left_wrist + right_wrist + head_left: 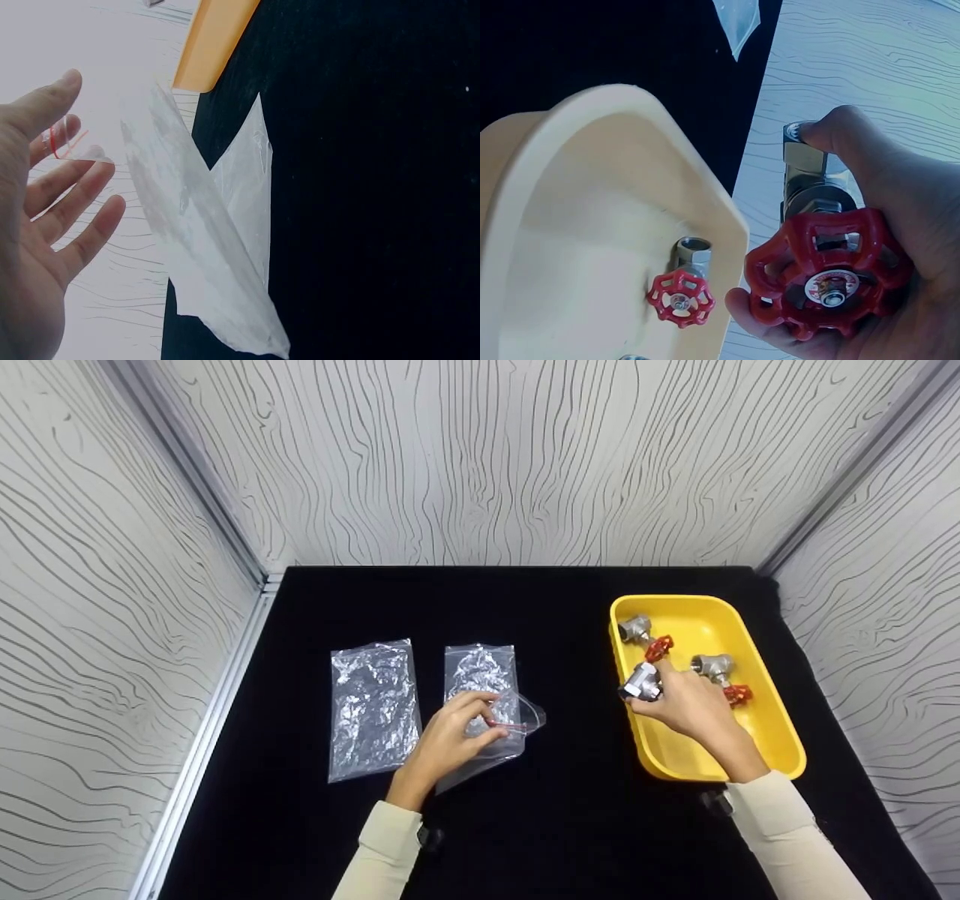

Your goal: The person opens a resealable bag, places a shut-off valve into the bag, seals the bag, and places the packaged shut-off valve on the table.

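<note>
My left hand (pixel 448 735) pinches the rim of a clear zip bag (pixel 511 742) with a red seal line. Its mouth gapes to the right, and in the left wrist view the bag (pixel 187 217) hangs past the fingertips. Over the left wall of the yellow tray (pixel 780 727), my right hand (pixel 694 701) grips a metal gate valve (pixel 643 682). Seen from the right wrist, the thumb lies on the valve's end and the red handwheel (pixel 832 281) sits against the palm and fingers.
Two more valves lie in the tray, one at the far left corner (pixel 636 628), another near the middle (pixel 712 666). A second zip bag (pixel 480 660) lies flat behind the held one, and a third bag (pixel 373 709) lies to the left. Patterned panels (pixel 480 465) enclose the black table.
</note>
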`<state>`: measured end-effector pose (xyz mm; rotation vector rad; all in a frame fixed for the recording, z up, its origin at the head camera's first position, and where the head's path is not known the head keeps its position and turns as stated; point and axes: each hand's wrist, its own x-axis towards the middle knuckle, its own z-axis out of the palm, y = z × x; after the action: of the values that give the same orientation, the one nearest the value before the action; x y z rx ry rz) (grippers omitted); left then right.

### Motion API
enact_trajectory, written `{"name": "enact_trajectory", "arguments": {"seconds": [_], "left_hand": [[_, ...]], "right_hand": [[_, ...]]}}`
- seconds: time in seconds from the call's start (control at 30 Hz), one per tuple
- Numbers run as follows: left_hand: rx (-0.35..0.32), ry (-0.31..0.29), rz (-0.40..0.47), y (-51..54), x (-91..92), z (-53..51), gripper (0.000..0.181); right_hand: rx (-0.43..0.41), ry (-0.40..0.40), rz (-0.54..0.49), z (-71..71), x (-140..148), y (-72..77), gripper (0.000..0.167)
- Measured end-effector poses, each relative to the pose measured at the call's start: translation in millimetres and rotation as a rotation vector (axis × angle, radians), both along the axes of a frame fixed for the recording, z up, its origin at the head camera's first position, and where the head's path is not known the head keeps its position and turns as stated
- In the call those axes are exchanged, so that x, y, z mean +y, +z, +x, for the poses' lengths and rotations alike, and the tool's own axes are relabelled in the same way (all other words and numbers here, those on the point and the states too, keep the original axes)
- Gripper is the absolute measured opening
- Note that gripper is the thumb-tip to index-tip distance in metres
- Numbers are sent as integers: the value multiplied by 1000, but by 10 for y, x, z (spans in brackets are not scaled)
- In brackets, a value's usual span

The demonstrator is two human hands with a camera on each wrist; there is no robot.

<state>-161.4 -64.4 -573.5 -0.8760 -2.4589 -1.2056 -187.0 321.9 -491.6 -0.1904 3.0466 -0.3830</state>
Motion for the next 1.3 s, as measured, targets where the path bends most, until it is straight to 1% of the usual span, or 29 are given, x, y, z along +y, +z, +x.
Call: {"name": "enact_trajectory", "arguments": {"seconds": [0.23,0.4,0.6,0.7,0.8,0.93,1.17,1.3], "left_hand": [[12,-8,0,-1,5,-2,24],[-3,-14,-1,-4,3,-2,24],[-13,-5,-3,4,4,4,24],[-17,-4,-2,5,4,5,24],[-20,-6,-1,1,3,3,24],[-15,-9,-5,0,1,-1,23],[11,-8,2,10,4,8,25],[12,-9,2,13,3,14,25]], "right_hand": [[20,2,-12,16,-72,48,66],[37,15,-27,28,-137,71,64],[62,46,-41,31,-229,86,61],[63,55,-51,37,-271,96,59],[55,60,-56,40,-308,102,62],[56,61,-59,43,-353,110,65],[67,67,-55,41,-455,134,61],[82,67,-46,51,-522,146,59]]}}
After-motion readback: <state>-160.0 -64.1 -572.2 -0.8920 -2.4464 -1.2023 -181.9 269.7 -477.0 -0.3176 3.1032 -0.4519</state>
